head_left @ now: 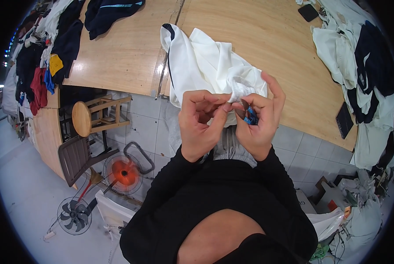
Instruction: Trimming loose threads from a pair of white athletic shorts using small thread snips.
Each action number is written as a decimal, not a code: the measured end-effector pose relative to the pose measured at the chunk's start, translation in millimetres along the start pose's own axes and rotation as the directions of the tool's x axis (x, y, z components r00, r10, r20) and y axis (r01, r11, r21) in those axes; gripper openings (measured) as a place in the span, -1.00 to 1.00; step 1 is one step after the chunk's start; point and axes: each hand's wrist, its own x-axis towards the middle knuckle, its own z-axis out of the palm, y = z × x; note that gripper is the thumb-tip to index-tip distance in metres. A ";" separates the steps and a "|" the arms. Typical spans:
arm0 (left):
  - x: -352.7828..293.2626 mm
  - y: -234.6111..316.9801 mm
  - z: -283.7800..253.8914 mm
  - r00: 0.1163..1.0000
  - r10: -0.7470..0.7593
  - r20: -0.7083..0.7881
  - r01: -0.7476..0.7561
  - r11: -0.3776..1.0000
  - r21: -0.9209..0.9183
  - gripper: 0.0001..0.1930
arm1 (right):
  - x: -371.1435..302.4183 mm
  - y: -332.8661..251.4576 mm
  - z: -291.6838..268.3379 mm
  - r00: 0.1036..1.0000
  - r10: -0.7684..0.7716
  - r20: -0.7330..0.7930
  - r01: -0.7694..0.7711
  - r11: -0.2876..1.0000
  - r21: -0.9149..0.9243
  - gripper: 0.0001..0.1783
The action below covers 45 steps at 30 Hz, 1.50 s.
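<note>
A white garment with a dark navy stripe lies over the table's near edge. Its gathered, ribbed-looking end is bunched up between my hands. My left hand pinches the edge of that end between thumb and fingertips. In my right hand is a small pair of thread snips with blue on the handle, held in the palm with its dark blades close to the fabric. The right thumb and index finger are at the same edge; whether they also grip the cloth I cannot tell.
The wooden table carries a dark garment at the far left and clothing piles at right, near a dark flat object. At lower left are a wooden stool, a brown chair and fans.
</note>
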 end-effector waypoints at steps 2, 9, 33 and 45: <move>-1.8 -1.9 3.6 0.999 0.030 0.013 -0.030 0.999 0.018 -0.67 | 3.0 2.1 -6.3 0.988 -0.127 0.091 0.149 0.942 -0.302 -0.74; 4.2 1.8 0.5 0.997 -0.077 -0.021 0.075 0.993 -0.093 -0.64 | 8.2 6.8 -11.0 0.989 -0.125 0.082 0.142 0.959 -0.246 -0.90; 9.3 11.0 -3.3 0.988 -0.131 -0.077 0.109 0.965 -0.237 -0.59 | -4.7 -10.3 -8.9 0.996 -0.064 0.063 0.083 0.927 -0.367 -0.60; 10.6 9.1 0.0 0.989 -0.125 -0.079 0.103 0.966 -0.235 -0.62 | -15.3 2.7 -4.3 0.984 0.072 -0.162 -0.066 0.997 0.043 -0.54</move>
